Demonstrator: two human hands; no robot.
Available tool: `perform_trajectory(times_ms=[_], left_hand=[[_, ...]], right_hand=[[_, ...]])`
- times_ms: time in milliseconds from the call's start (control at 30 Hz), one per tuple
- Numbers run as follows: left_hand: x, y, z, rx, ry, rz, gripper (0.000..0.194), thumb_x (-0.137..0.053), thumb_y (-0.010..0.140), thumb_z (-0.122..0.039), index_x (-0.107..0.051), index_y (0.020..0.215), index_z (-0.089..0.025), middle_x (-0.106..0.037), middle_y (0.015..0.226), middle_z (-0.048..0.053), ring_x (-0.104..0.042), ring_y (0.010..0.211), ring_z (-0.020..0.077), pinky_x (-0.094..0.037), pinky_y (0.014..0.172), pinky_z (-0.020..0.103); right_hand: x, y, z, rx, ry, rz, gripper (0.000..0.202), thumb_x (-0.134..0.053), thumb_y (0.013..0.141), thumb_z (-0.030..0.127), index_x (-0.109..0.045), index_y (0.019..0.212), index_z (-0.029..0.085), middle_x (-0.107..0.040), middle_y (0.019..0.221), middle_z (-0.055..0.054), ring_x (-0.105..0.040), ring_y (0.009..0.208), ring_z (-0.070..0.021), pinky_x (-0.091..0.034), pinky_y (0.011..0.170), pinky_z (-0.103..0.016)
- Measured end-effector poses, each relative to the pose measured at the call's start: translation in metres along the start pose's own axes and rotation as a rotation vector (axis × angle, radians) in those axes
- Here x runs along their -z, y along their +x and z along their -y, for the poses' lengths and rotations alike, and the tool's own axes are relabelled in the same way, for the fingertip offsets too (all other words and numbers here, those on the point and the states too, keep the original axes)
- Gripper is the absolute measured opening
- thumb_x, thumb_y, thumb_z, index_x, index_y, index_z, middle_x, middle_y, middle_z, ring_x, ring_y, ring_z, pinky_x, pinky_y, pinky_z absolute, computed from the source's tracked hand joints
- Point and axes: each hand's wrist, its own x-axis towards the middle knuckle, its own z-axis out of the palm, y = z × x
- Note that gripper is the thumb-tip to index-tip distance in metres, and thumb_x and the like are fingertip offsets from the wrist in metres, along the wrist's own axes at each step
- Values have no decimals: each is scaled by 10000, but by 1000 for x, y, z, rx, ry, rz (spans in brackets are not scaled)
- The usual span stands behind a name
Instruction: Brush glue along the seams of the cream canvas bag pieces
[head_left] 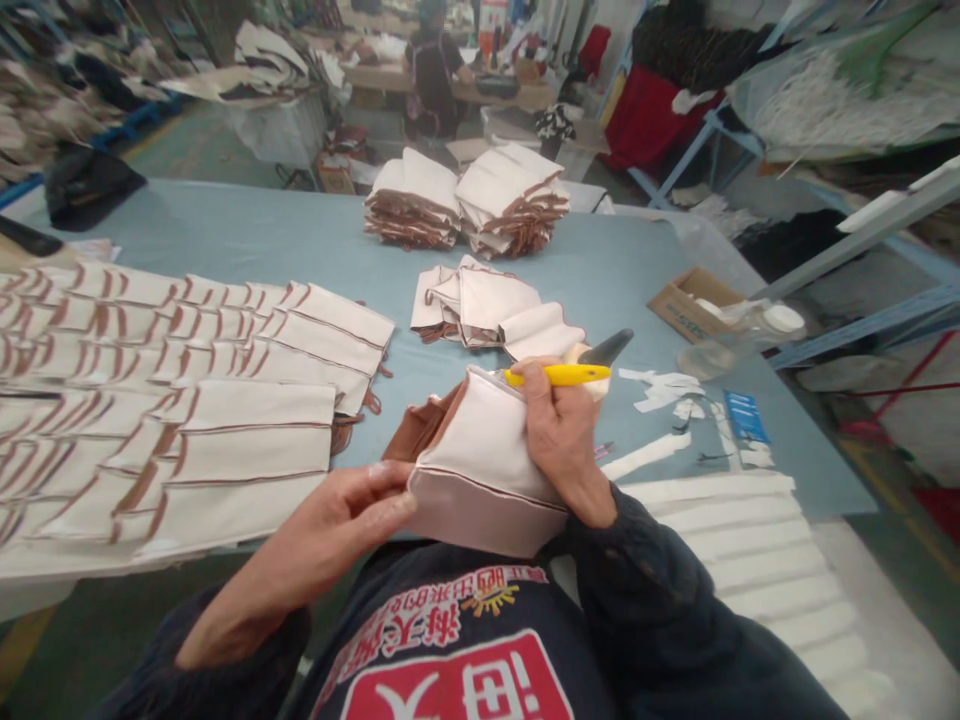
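My left hand [360, 515] pinches the near left corner of a bag [480, 440] at the near edge of the table [285, 230], while my right hand [562, 430] closes round a yellow tool [570, 375] and rests against the bag. The bag looks boxy and off-white, with thin dark edging along its seams and brown material showing at its left side. Off to the right, an open box [666, 302] has something white in it, and beside it a clear jar [731, 348] has a white lid [782, 319], its contents too blurred to tell
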Motion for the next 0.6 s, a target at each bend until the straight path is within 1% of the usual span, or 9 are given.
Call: perform_trajectory(times_ms=[100, 167, 267, 333, 400, 467, 500, 567, 600], left_hand=[[-3, -2, 4, -17, 99, 163, 265, -677, 960, -389, -790, 1070, -176, -804, 992, 58, -722, 918, 224, -572, 843, 298], [-9, -1, 5, -102, 206, 186, 246, -593, 997, -338, -769, 1022, -168, -786, 953, 46, -705, 877, 205, -554, 812, 283], [-17, 0, 5, -259, 389, 106, 250, -519, 1003, -245, -710, 858, -173, -711, 790, 1, -630, 729, 154, -501, 706, 244], [-19, 1, 7, -337, 463, 51, 248, -500, 990, -198, -678, 819, -182, -677, 746, -15, -585, 668, 137, -477, 653, 233], [-19, 1, 11, -396, 514, 21, 256, -483, 985, -171, -673, 814, -188, -671, 736, -13, -577, 651, 136, -480, 641, 233], [-18, 1, 18, -432, 572, -3, 262, -471, 991, -156, -686, 844, -187, -703, 776, 8, -626, 699, 151, -513, 690, 244], [-17, 1, 23, -442, 604, -21, 257, -471, 994, -150, -694, 870, -184, -724, 809, 23, -661, 744, 163, -530, 728, 253], [-16, 1, 31, -466, 659, -79, 233, -484, 992, -139, -697, 908, -178, -755, 864, 52, -714, 833, 189, -553, 793, 275], [-16, 1, 33, -489, 680, -103, 227, -490, 990, -133, -688, 890, -179, -752, 843, 54, -720, 823, 191, -558, 789, 279]], right_hand=[[-6, 1, -11, -68, -6, 10, 375, -467, 1066, 422, -731, 928, 193, -771, 830, -59, -701, 758, -199, -547, 724, -356], [-12, -1, -14, -94, 9, 35, 372, -475, 1058, 427, -731, 930, 189, -756, 786, -50, -696, 717, -189, -546, 701, -343], [-16, -4, -10, -148, 64, -20, 323, -529, 1031, 436, -722, 959, 187, -699, 661, -6, -663, 597, -166, -531, 608, -307], [-9, -9, 2, -182, 178, -114, 272, -575, 1015, 429, -704, 972, 193, -668, 613, 23, -633, 531, -145, -512, 536, -274], [3, -16, 20, -197, 337, -180, 226, -607, 1010, 408, -676, 928, 209, -619, 560, 56, -576, 459, -116, -467, 455, -232], [16, -26, 39, -216, 445, -154, 242, -624, 1014, 381, -643, 834, 221, -493, 464, 105, -445, 348, -78, -369, 365, -189], [20, -31, 48, -232, 493, -106, 251, -607, 1029, 368, -644, 828, 222, -457, 447, 117, -392, 317, -64, -315, 333, -175], [24, -41, 60, -238, 536, -21, 245, -582, 1047, 334, -676, 852, 220, -457, 448, 113, -370, 311, -56, -288, 322, -167], [24, -45, 63, -238, 536, 3, 241, -568, 1053, 319, -695, 873, 220, -464, 454, 108, -376, 316, -58, -292, 325, -168]])
